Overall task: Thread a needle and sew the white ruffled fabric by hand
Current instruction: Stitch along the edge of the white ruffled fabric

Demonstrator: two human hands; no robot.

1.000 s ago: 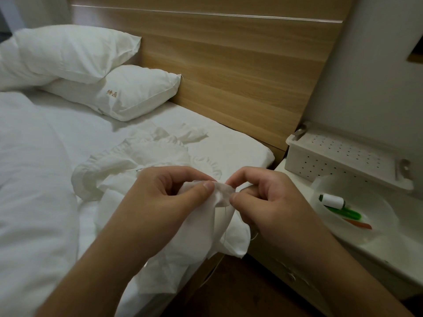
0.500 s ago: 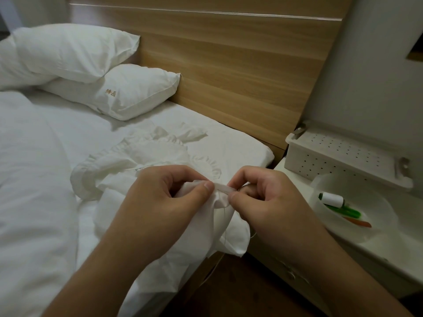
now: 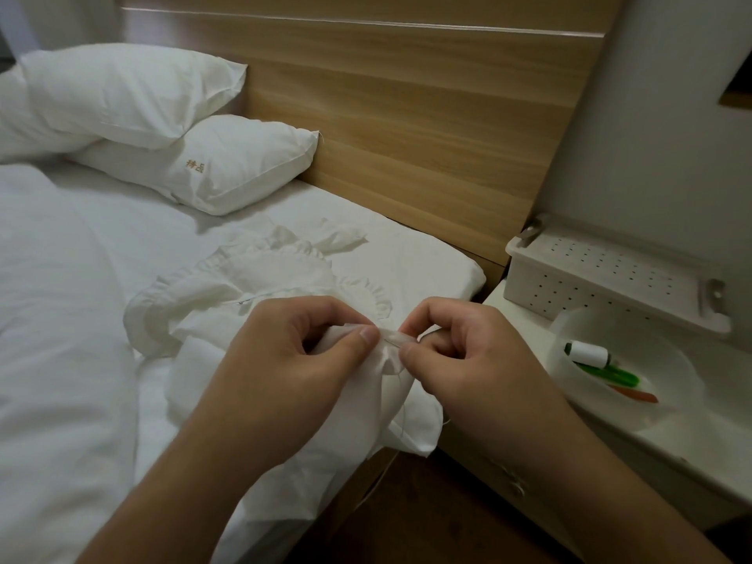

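Left hand (image 3: 285,360) grips a bunched fold of the white ruffled fabric (image 3: 252,287), thumb pressed on top, fingers curled under. Right hand (image 3: 455,360) pinches the same fold edge just right of the left thumb; a thin needle (image 3: 392,339) shows faintly between the two grips, not sharp enough to be sure of its tip. Thread (image 3: 405,409) hangs down below the right grip over the bed (image 3: 427,270) edge. Rest of the fabric lies on the bed behind and left of the hands. Far left of the grips, a pillow (image 3: 228,164) with small gold embroidered characters, too small to read. Right of the right grip, on the nightstand (image 3: 691,453), a clear bowl (image 3: 659,405) holds a white spool (image 3: 588,354), a green item and an orange item. Perforated white box (image 3: 610,278) behind the bowl.
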